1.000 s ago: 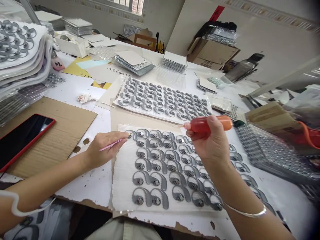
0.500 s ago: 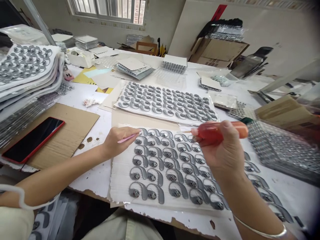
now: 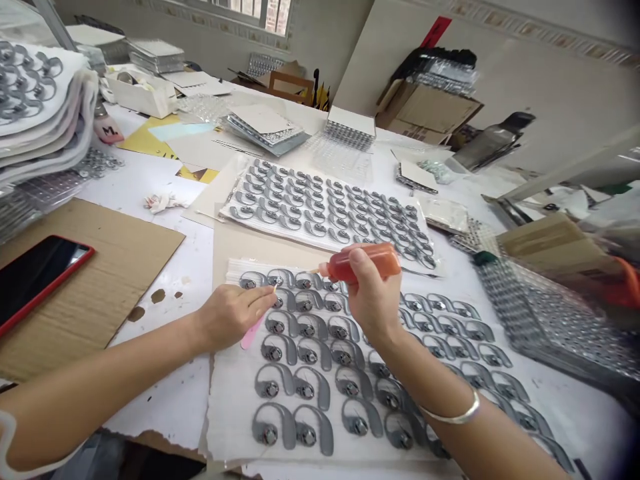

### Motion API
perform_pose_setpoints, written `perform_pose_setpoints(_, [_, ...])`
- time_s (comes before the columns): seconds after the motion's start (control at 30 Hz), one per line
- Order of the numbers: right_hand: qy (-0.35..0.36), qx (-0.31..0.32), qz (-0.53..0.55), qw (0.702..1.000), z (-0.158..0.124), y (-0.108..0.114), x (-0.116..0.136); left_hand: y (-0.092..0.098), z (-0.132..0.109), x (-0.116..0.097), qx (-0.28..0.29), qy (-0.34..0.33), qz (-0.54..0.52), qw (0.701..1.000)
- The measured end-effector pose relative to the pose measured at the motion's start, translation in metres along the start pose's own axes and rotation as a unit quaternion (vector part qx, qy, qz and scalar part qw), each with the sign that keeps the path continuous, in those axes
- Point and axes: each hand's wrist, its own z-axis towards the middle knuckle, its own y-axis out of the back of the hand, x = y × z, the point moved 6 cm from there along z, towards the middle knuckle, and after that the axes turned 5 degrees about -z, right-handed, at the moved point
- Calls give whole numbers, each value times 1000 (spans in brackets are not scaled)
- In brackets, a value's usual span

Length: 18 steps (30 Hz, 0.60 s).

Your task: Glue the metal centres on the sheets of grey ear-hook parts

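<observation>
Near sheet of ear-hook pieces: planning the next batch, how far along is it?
Done, it seems: the far sheet lies full of pieces. In hand: the right hand holds a red squeeze bottle above the near sheet's top rows, the left hand a pink stick at them. Left: the lower rows, though nothing shows which are finished.

Small assembly workshop: long white-topped workbench point(image 3: 155, 407) crowded with foam sheets point(image 3: 225, 413) of grey ear-hook earpieces point(image 3: 273, 423), plastic blister trays point(image 3: 540, 307) at right, cardboard cartons point(image 3: 425, 107) stacked by the wall, upper right.
</observation>
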Motion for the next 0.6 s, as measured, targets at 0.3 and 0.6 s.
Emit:
perform_pose_setpoints(0.3, [49, 45, -35, 997, 4, -25, -4, -3, 4, -5, 17, 1, 39, 999])
perform_pose_setpoints(0.6, [82, 44, -105, 990, 2, -36, -11, -2, 7, -13, 18, -14, 82, 996])
